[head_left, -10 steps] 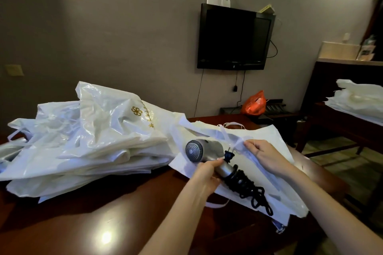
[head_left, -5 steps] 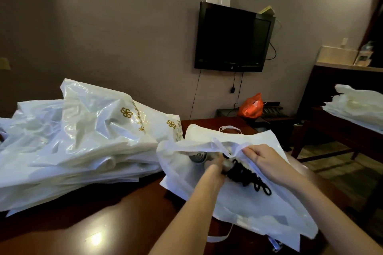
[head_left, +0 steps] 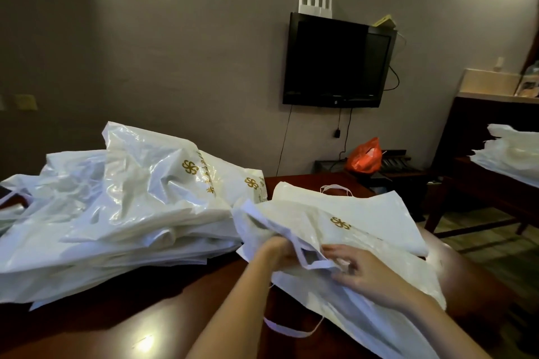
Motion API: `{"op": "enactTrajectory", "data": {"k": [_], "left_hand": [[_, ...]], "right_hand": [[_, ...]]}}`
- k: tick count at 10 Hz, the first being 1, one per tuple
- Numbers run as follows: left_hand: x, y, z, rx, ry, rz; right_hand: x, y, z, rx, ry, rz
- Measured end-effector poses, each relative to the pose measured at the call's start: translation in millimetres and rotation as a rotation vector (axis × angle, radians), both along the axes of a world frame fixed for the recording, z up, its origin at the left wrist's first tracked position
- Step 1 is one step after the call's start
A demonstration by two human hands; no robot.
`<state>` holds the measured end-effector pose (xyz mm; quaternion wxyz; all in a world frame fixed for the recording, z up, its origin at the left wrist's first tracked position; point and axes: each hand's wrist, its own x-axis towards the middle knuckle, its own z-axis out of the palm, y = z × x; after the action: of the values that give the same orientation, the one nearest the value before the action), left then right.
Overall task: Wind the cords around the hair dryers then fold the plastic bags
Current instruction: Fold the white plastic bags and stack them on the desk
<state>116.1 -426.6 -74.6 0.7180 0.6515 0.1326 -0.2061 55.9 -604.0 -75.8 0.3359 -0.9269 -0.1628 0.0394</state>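
Note:
A white plastic bag [head_left: 367,230] with a gold logo lies on the dark wooden table [head_left: 140,318] in front of me. My left hand [head_left: 274,249] reaches into the bag's mouth; its fingers are hidden inside. My right hand [head_left: 358,268] pinches the bag's edge by the cut-out handle and holds the mouth up. The hair dryer and its cord are hidden, with no part showing outside the bag.
A big pile of white plastic bags [head_left: 125,207] covers the table's left half. More white bags [head_left: 513,151] lie on a dark side table at the right. An orange bag [head_left: 364,156] sits below the wall-mounted TV [head_left: 335,61].
My left hand carried the wound hair dryer into the white bag, and the dryer has gone out of sight. My right hand lifted the bag's edge over it.

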Motion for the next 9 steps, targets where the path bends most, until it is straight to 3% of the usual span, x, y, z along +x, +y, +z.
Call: {"op": "enactTrajectory", "data": {"k": [1,2,3,4,6,7,8,9], "left_hand": [[-3.1,43.1,-13.3,-0.253,0.028,-0.009],[-14.7,82.1,-8.7,-0.298,0.041,-0.019],[-35.7,107.7,-2.6,0.099,0.016,-0.072],[-46.3,105.0,-10.4,0.332,-0.046,0.030],[-43.1,32.3,-42.4,-0.129,0.039,-0.015],[-36.8,11.9,-55.7,0.048,-0.077,0.102],[-33.6,11.3,-55.1,0.302,-0.133,0.102],[-18.7,22.7,-52.5,0.290,-0.152,0.021]], "right_hand": [[-4.5,15.2,-9.0,0.070,0.088,0.075],[-7.4,30.4,-33.4,-0.176,0.047,0.126],[-17.1,36.7,-54.8,-0.214,0.015,0.125],[-19.0,36.6,-61.6,-0.119,-0.005,0.077],[-30.4,45.1,-57.3,0.026,0.051,-0.003],[-30.6,45.5,-52.8,0.136,0.108,-0.032],[-22.5,38.1,-30.4,0.055,0.062,-0.043],[-3.6,15.4,-13.2,-0.129,-0.204,-0.160]]}}
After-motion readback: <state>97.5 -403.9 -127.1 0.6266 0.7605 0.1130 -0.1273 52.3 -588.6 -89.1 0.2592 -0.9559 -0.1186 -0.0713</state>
